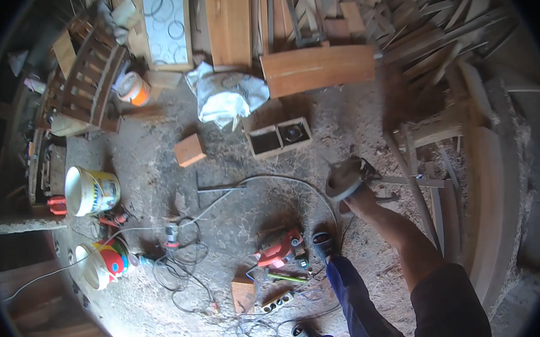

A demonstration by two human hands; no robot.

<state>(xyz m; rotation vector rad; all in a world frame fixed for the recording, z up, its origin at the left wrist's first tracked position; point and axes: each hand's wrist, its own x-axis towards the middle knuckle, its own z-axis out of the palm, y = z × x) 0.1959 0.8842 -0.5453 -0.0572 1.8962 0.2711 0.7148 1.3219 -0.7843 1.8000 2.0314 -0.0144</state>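
My right arm reaches in from the lower right, and my right hand (pixel 360 201) is closed around a dark object with a round grey rim (pixel 345 187). Its exact kind is hard to make out. It is held above the dusty floor, next to wooden bars (pixel 415 182) on the right. My left hand is not in view. By my feet, left of my dark sandal (pixel 323 245), lies a red power tool (pixel 279 249). A yellow-green strip (pixel 287 279) and a socket strip (pixel 278 302) are close to it.
Cables (pixel 182 262) coil over the floor beside a drill-like tool (pixel 172 235). Paint buckets (pixel 99 191) stand left. Wood blocks (pixel 190 150), a two-compartment box (pixel 265 142) and a pale bag (pixel 227 96) lie ahead. Boards (pixel 319 69) and scrap wood (pixel 442 31) fill the back.
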